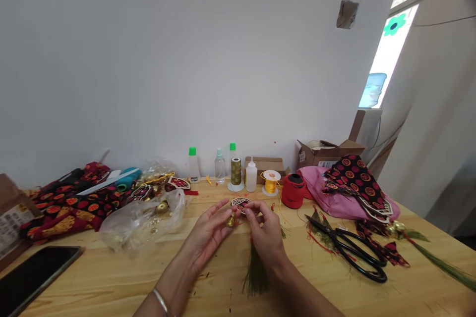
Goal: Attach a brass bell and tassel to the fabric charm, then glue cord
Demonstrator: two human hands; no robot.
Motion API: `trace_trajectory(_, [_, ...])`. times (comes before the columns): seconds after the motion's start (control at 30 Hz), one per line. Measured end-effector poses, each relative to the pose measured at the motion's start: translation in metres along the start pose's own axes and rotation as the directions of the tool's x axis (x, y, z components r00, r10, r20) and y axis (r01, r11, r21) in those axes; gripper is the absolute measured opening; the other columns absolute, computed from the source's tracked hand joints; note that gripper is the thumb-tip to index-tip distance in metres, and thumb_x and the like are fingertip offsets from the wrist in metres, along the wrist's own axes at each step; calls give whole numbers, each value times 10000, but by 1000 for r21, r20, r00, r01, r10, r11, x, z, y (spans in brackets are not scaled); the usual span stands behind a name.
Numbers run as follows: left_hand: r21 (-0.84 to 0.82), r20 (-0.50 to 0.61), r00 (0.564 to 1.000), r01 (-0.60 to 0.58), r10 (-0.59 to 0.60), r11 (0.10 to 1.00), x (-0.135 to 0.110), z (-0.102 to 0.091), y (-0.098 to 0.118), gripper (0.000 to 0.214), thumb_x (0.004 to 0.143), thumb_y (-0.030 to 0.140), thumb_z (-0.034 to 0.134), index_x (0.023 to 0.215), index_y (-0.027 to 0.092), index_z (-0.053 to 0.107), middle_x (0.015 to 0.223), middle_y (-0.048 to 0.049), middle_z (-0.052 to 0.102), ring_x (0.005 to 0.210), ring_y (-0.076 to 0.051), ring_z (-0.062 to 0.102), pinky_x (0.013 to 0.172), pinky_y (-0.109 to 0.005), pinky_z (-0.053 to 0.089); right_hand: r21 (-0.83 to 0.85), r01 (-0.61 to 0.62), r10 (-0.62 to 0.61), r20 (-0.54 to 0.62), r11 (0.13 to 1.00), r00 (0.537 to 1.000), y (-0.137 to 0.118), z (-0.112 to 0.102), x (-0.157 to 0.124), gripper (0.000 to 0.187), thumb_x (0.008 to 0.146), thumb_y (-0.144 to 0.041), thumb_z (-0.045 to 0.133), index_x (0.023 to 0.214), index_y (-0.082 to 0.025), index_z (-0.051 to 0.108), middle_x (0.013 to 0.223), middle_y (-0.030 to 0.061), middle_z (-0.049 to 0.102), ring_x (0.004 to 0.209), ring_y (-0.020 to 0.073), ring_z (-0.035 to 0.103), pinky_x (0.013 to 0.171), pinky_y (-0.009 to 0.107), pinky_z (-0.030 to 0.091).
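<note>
- The patch (240,203) was a small flat ornament, dark red in the middle, with a pale, patterned border.
- It sat at the fingertips of both hands, over the middle of the wooden table (219,287); whether it was lifted or lay on the wood, I could not tell.
- The bell (231,220) was round, gold and shiny, and hung just below the patch.
- The left hand (212,228) held the bell at its thumb and fingertips, the other fingers loosely curved.
- The right hand (265,230) was pinched narrow at the patch's right edge; exactly what lay between its fingertips was too small to tell.
- The tassel (256,272) was made of fine, dark green strands that fanned out below the right hand, with red near the top.
- Black scissors (349,247) lay well to the right.
- A clear plastic bag (130,220) with gold pieces lay to the left.
- Behind the hands stood a spool of yellow thread (271,185) and a white bottle (251,177).
</note>
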State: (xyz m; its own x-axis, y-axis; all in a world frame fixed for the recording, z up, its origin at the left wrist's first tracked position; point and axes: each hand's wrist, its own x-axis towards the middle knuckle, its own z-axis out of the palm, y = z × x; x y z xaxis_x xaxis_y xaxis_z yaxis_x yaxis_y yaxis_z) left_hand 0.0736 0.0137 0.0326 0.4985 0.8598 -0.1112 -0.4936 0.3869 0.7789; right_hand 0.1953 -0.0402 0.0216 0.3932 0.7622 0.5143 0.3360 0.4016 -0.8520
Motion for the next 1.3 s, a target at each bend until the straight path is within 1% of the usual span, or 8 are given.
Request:
trace_trajectory(0.2, [135, -33, 998, -50, 55, 990, 1, 0, -6, 298, 727, 83, 578, 1001, 123, 468, 888, -122, 653, 757, -146, 626, 740, -300, 502, 42, -13, 11, 49, 999, 999, 3, 1, 0, 96, 780, -238, 473, 778, -184, 553, 709, 2, 611, 618, 119, 571, 513, 198, 434])
trace_trajectory(0.37, [142, 19, 999, -28, 25, 989, -3, 4, -4, 250, 757, 165, 561, 989, 125, 478, 871, -108, 655, 769, -153, 622, 723, -295, 500, 58, -43, 39, 69, 997, 997, 6, 2, 1, 91, 778, -239, 481, 773, -180, 551, 707, 3, 605, 598, 112, 558, 491, 188, 424])
trace_trajectory(0.57, [138, 63, 998, -21, 12, 990, -5, 4, -3, 346, 715, 116, 605, 1031, 133, 465, 915, -107, 648, 793, -155, 619, 727, -277, 493, 93, -70, 64, 60, 993, 996, 6, 3, 1, 84, 774, -241, 487, 766, -183, 548, 674, -8, 587, 590, 107, 552, 483, 180, 418])
trace_trajectory(0.8, [134, 46, 999, -12, 6, 991, -3, 3, -4, 333, 695, 112, 625, 999, 131, 490, 921, -111, 649, 804, -155, 618, 725, -270, 490, 144, -79, 73, 46, 986, 996, 4, 3, 2, 78, 752, -241, 515, 743, -177, 560, 664, -2, 600, 606, 118, 555, 506, 196, 421])
trace_trajectory(0.9, [147, 61, 998, -11, 2, 989, -3, 1, -5, 330, 691, 121, 632, 990, 138, 494, 939, -111, 645, 821, -160, 616, 724, -270, 488, 292, -149, 149, 21, 945, 989, 5, 5, 3, 81, 725, -258, 554, 738, -178, 552, 670, 0, 619, 604, 113, 557, 518, 197, 420])
trace_trajectory(1.07, [168, 55, 998, -5, -4, 986, -3, 3, -5, 340, 688, 136, 638, 996, 141, 497, 977, -120, 636, 834, -161, 613, 717, -262, 487, 516, -329, 350, 59, 791, 935, 2, 0, 7, 232, 612, -325, 661, 712, -161, 531, 619, 4, 635, 459, 73, 495, 458, 185, 383])
trace_trajectory(1.2, [190, -1, 1000, -2, 2, 982, -3, 5, -5, 329, 674, 139, 651, 972, 136, 510, 962, -124, 644, 817, -155, 617, 691, -238, 490, 576, -344, 363, 87, 742, 928, -2, -5, 9, 256, 614, -319, 669, 738, -149, 524, 572, -21, 595, 411, 44, 438, 433, 168, 358])
trace_trajectory(1.3, [188, -24, 1000, 7, -3, 982, -2, 5, -7, 328, 654, 152, 670, 946, 133, 523, 939, -127, 652, 810, -166, 621, 679, -239, 493, 543, -339, 332, 116, 768, 936, -6, -8, 11, 241, 637, -313, 652, 759, -151, 521, 552, -39, 571, 390, 34, 420, 405, 154, 337])
